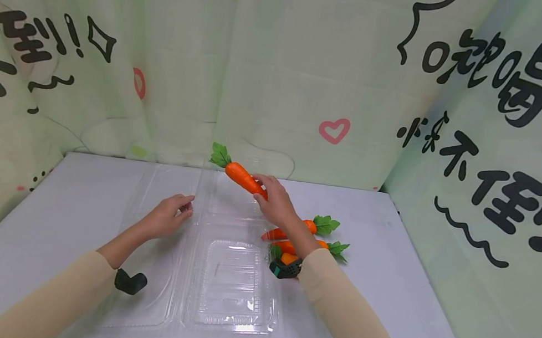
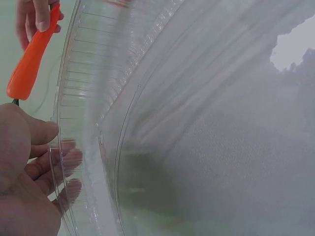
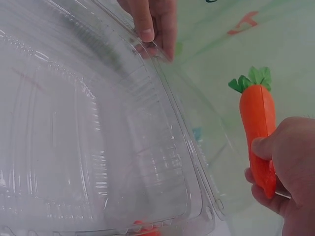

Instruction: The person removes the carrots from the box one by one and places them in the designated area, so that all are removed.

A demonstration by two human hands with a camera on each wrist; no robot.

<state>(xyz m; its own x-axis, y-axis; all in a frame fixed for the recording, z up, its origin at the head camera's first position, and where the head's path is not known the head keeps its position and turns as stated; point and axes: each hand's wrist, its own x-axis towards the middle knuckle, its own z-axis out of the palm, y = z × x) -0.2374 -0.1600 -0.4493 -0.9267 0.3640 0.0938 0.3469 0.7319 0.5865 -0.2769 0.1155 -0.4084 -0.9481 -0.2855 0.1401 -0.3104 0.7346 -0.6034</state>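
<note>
My right hand [image 1: 274,200] pinches an orange toy carrot [image 1: 242,178] near its narrow tip. The carrot hangs over the far end of a clear plastic clamshell box [image 1: 228,326], its green leaves pointing away to the upper left. The box lies unfolded, lid flat out on the left. Its far rim is held by my left hand [image 1: 171,217], the thumb on the near side and the fingers showing through the plastic [image 2: 69,162]. In the right wrist view, the thumb presses along the carrot's [image 3: 257,113] side.
Several more toy carrots [image 1: 312,226] with green leaves lie right of the box, partly hidden behind my right forearm. A white table [image 1: 359,324] carries everything. Pale green printed curtains [image 1: 282,70] stand along its back and sides.
</note>
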